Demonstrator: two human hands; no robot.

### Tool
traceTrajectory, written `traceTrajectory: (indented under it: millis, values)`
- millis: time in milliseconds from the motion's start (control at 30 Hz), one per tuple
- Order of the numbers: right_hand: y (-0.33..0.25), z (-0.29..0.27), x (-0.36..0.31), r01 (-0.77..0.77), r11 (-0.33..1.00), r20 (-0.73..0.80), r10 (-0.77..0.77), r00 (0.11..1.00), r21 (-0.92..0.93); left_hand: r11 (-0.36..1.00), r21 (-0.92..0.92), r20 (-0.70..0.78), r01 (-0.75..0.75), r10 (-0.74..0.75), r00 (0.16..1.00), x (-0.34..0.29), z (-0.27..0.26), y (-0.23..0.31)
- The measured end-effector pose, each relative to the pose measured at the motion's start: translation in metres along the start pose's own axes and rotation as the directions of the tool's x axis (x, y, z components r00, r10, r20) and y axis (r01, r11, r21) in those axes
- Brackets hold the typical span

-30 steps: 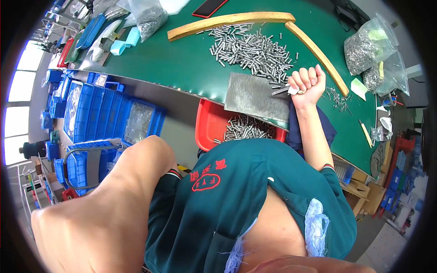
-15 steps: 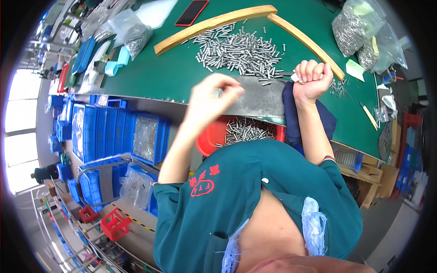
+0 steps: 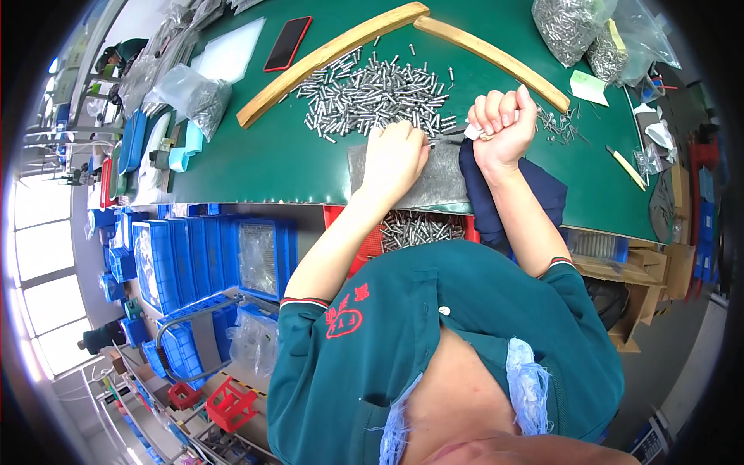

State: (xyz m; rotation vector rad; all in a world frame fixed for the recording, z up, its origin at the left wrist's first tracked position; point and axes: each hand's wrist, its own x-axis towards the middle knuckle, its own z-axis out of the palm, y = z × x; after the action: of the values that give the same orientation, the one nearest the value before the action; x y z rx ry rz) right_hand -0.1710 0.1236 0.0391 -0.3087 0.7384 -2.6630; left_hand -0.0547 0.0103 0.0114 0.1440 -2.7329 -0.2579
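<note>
My left hand (image 3: 395, 159) is over a grey mat (image 3: 445, 180) at the table's front edge, its curled fingertips at the near side of a pile of small silver metal pins (image 3: 380, 97). What those fingers hold, if anything, is hidden. My right hand (image 3: 502, 132) is a fist around a thin metal tool with a white-wrapped handle (image 3: 472, 132); its narrow shaft points left toward my left hand. Dark blue cloth (image 3: 535, 194) lies below my right wrist. Under the table edge, a red basket (image 3: 333, 217) holds more pins.
Two wooden strips (image 3: 333, 62) border the pile's far side. A phone (image 3: 287, 43) lies beyond them. Bags of metal parts (image 3: 570, 35) stand far right, near a yellow-handled knife (image 3: 626, 169) and scattered thin pieces (image 3: 559, 122). Blue crates (image 3: 190, 260) stand lower left.
My left hand has moved forward and right, from above the mat's left side to the near edge of the pile. My right hand keeps its grip on the tool. The view has shifted slightly.
</note>
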Motion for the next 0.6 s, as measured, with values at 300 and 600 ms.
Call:
traceTrajectory:
  millis: [300, 600]
  values:
    - [0.016, -0.002, -0.012, -0.307, 0.952, 0.241, 0.303, 0.922, -0.024, 0.973, -0.097, 0.083, 0.211, -0.203, 0.976, -0.049, -0.021, -0.007]
    - [0.028, 0.002, -0.022, -0.373, 0.923, 0.307, 0.384, 0.871, -0.097, 0.911, -0.3, 0.102, 0.283, -0.264, 0.959, -0.054, -0.009, 0.001]
